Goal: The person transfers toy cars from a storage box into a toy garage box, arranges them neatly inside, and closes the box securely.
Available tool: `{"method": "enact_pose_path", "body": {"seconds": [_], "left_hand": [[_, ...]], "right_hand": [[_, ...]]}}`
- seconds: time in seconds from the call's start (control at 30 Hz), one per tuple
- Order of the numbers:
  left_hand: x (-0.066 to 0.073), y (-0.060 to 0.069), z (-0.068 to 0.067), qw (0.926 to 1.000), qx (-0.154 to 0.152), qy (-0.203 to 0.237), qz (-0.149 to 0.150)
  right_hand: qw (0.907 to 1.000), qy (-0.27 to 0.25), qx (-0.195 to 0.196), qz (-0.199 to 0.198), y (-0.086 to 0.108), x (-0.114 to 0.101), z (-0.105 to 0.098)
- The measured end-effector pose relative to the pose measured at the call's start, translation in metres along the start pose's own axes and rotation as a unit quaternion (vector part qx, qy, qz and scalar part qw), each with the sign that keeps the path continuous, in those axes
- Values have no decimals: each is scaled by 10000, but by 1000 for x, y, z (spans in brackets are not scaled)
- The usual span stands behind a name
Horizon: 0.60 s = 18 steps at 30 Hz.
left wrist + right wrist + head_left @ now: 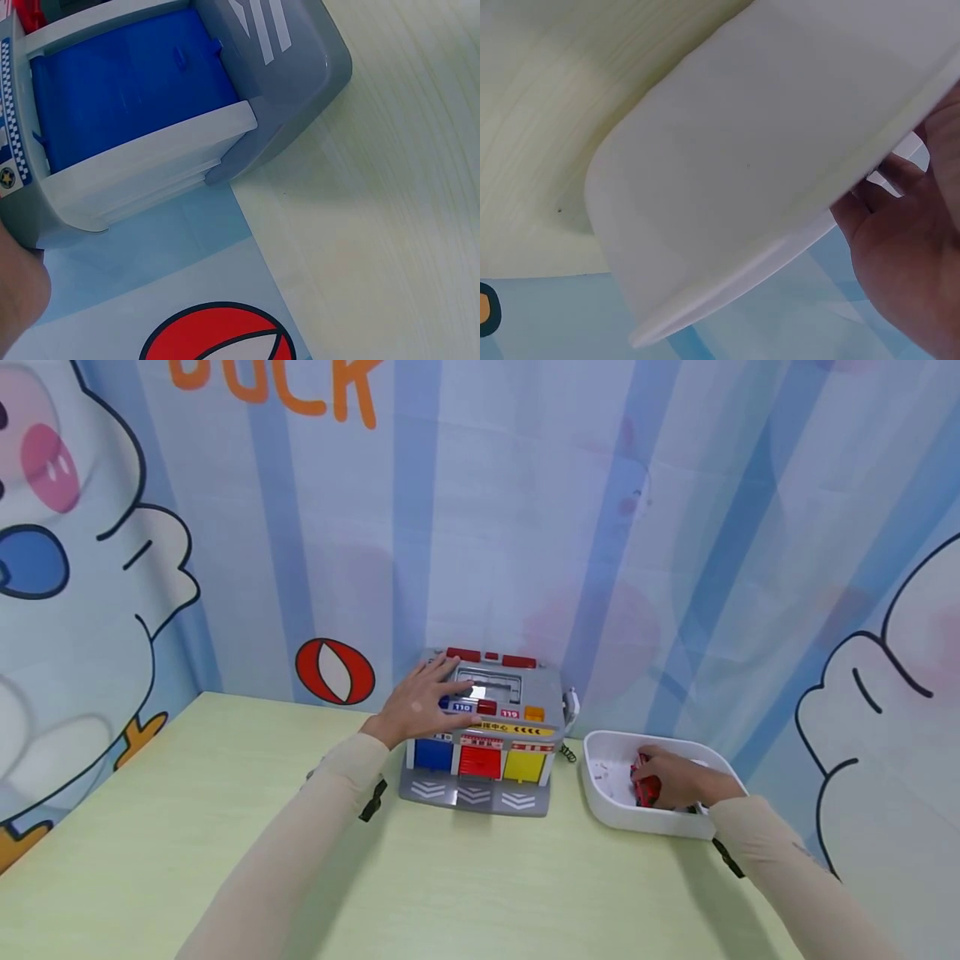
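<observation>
A grey toy station [474,795] with blue, red and yellow doors stands at the table's back. The left hand [422,703] rests on its roof, fingers spread; in the left wrist view part of that hand [19,289] shows beside the blue door [135,90]. Inside the white bin [611,814] on the right, the right hand [675,779] holds a red toy vehicle [643,783] by its fingers. From the right wrist, the bin's outer wall [727,165] hides the fingertips of the right hand [907,247] and the toy.
A striped cartoon curtain [495,527] hangs behind the pale table [465,885]. A white part with a coiled black cord [568,752] is at the station's right side, between it and the bin. Small white pieces lie in the bin.
</observation>
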<state>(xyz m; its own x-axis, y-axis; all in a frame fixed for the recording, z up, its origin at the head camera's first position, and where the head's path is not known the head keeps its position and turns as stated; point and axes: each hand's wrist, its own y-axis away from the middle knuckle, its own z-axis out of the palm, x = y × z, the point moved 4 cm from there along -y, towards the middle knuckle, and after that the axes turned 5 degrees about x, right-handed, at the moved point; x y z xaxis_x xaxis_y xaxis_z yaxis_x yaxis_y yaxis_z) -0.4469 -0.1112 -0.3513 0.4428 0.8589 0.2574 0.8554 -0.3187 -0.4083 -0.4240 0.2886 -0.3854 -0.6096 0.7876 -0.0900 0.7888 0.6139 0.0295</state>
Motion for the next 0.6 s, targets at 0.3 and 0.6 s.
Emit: {"method": "enact_pose_path", "body": {"seconds": [0.3, 0.6], "left_hand": [[-1, -1, -1, 10000, 35, -35, -33], [0, 0, 1, 10000, -15, -18, -19]], "right_hand": [[9997, -225, 125, -45, -8, -2, 2], [9995, -299, 25, 136, -8, -1, 4]]}}
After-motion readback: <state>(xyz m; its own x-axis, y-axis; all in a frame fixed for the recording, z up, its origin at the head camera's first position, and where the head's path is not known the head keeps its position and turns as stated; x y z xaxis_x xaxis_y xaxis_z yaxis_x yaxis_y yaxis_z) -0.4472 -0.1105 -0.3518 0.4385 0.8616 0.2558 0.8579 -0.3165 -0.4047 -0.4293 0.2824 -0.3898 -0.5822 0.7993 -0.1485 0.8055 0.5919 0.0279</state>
